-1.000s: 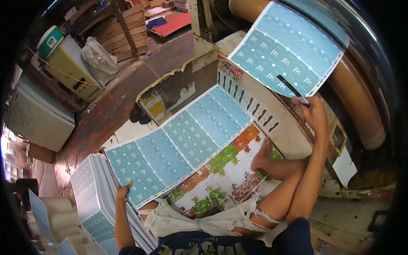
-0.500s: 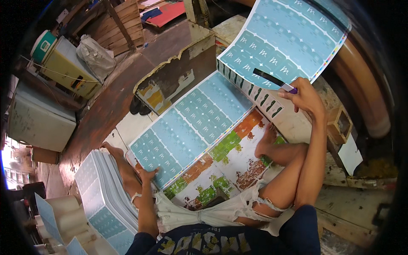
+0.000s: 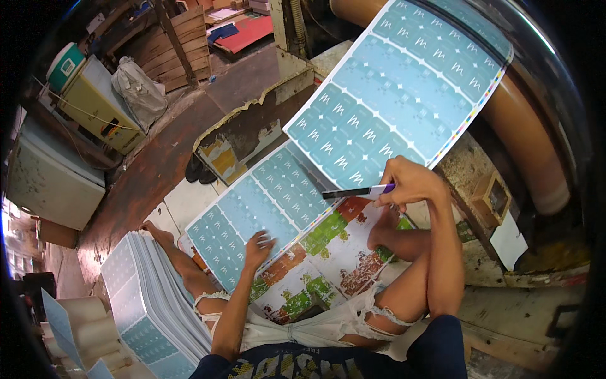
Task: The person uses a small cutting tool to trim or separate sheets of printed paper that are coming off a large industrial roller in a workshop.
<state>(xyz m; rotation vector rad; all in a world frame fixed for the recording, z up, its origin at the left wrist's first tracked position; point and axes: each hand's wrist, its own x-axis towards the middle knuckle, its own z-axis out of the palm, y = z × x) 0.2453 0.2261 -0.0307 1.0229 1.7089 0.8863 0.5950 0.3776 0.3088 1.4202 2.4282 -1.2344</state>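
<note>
While my right hand [image 3: 413,182] sits just right of the middle of the frame, its fingers are clamped on a slim cutter with a white and purple handle and a long dark blade [image 3: 348,193], its tip pointing left. The hand overlaps the lower right corner of a large teal and light-blue printed sheet [image 3: 379,95] that slants up toward the upper right of the frame; I can't tell whether my fingers also grip that corner. A long, orange-brown cylinder [image 3: 536,148] shows beyond the sheet, along the right of the frame.

My left hand [image 3: 257,251], a little blurred, is over a second sheet in the same teal and light blue [image 3: 230,211], below and left of the middle, fingers apart and holding nothing; whether they touch the paper I can't tell. That sheet lies over a patchy white, green and brown board [image 3: 331,271], and the first sheet hides its far end. At lower left stands a tall stack of printed sheets [image 3: 145,309], beside my bare left leg [image 3: 186,265]
</note>
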